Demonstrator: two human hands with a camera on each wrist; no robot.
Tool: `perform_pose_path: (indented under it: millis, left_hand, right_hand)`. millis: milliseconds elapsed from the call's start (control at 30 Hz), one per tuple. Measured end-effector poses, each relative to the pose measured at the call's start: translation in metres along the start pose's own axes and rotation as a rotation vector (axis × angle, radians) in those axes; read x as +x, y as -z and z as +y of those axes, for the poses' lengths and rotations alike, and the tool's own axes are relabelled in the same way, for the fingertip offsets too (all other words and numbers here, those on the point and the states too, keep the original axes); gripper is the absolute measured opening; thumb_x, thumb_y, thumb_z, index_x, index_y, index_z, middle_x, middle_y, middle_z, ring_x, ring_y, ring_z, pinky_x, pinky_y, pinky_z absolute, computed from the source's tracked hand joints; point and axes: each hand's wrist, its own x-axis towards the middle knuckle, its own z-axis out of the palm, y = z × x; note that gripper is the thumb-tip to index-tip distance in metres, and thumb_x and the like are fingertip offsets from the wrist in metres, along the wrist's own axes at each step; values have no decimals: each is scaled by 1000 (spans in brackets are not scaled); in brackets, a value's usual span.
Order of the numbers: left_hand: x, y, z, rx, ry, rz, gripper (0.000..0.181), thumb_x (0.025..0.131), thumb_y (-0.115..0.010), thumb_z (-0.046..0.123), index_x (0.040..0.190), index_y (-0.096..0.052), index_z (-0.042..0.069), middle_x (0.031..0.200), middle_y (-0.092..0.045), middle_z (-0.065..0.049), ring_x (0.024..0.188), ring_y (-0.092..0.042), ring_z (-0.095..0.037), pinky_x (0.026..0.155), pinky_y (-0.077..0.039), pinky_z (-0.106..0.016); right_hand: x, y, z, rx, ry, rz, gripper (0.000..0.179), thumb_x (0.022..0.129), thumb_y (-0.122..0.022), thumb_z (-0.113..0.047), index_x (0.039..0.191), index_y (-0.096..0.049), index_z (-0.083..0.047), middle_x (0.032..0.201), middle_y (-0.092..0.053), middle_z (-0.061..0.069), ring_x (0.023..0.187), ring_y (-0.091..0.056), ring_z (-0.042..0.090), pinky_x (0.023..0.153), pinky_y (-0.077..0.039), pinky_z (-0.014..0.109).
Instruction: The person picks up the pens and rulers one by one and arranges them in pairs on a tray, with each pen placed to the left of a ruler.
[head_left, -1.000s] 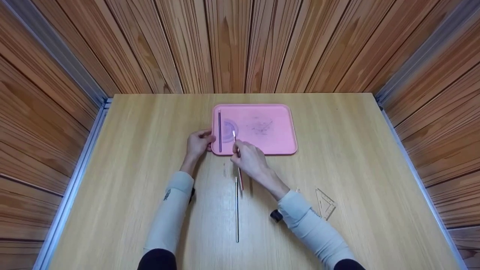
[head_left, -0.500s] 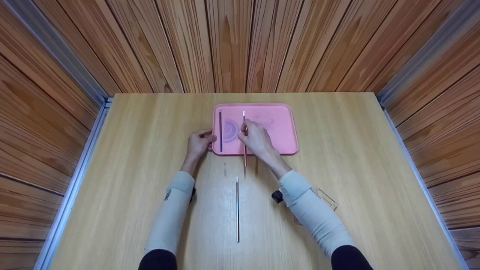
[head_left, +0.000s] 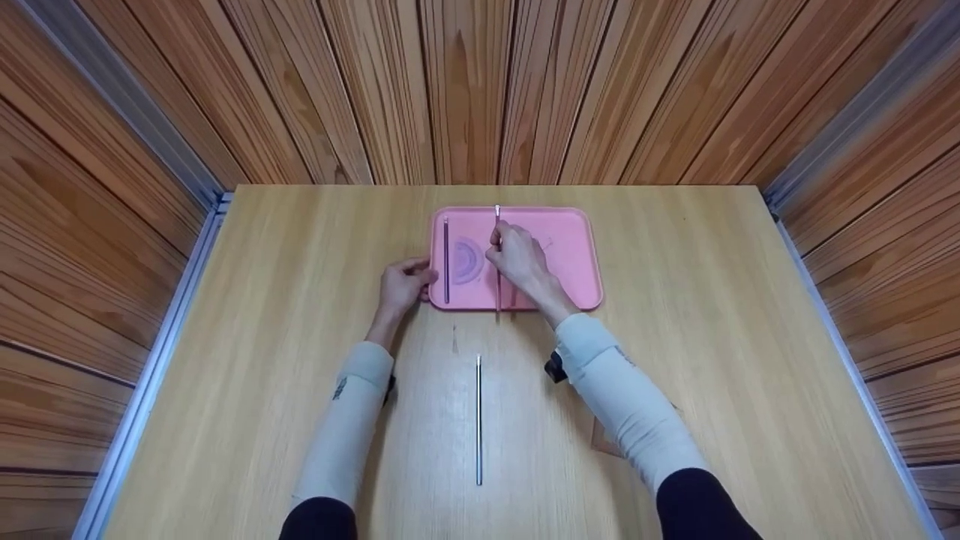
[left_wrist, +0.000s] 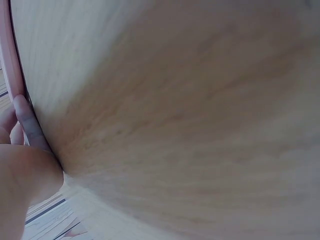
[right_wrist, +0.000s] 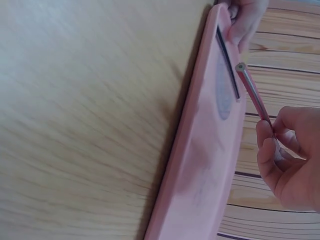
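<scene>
My right hand (head_left: 519,256) pinches a red pencil (right_wrist: 256,97) between thumb and fingertips, above the pink tray (head_left: 598,274). The pencil runs lengthwise from beyond the tray's far rim to just past its near rim in the head view. At the tray's left edge, my left hand (head_left: 401,286) grips the rim, thumb on top. A dark purple pencil (head_left: 446,262) lies inside along the left side. Beside it is a bluish half-round protractor (head_left: 469,262). Dark thin marks in the tray are partly covered by the right hand.
A silver pencil (head_left: 479,420) lies on the wooden table (head_left: 225,360) in front of the tray, between the forearms. A flat brownish piece (head_left: 604,439) shows partly under the right forearm. Wood-plank walls (head_left: 465,90) stand behind and at both sides.
My right hand has carried the red pencil away from the body and slightly right, from the tray's near edge to over its middle. The left hand stays at the tray's left edge.
</scene>
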Motion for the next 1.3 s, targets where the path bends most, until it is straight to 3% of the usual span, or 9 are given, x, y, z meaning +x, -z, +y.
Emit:
perform_pose_path:
  millis: [467, 700, 1033, 1300]
  left_hand:
    - [-2, 4, 4, 11, 11, 0, 34, 93, -69, 13, 127, -67, 12, 97, -69, -11, 72, -66, -17, 60, -57, -23]
    - [-3, -1, 0, -2, 19, -9, 37, 93, -68, 10, 129, -66, 11, 99, -70, -12, 71, -66, -17, 58, -57, -23]
    - [1, -2, 8, -5, 20, -16, 35, 94, -68, 12, 128, -66, 11, 100, -70, -12, 73, -66, -17, 60, -58, -24]
    - [-1, 2, 4, -10, 52, -18, 35, 93, -68, 13, 128, -67, 13, 101, -69, -11, 76, -68, -19, 63, -59, -26]
  right_hand:
    - [28, -10, 14, -6, -71, -76, 14, 87, -61, -8, 99, -63, -2, 98, -67, 14, 89, -64, 29, 79, -55, 43]
    - [27, -27, 28, 5, -134, -94, 12, 89, -62, -6, 100, -64, -1, 100, -66, 15, 94, -64, 30, 84, -55, 42]
    - [30, -34, 27, 40, -137, -59, 11, 91, -59, -6, 99, -66, -2, 101, -67, 15, 95, -66, 31, 85, -55, 42]
    - [24, -40, 28, 95, -148, -22, 13, 95, -60, -9, 104, -64, -2, 103, -65, 16, 96, -63, 29, 86, -54, 41]
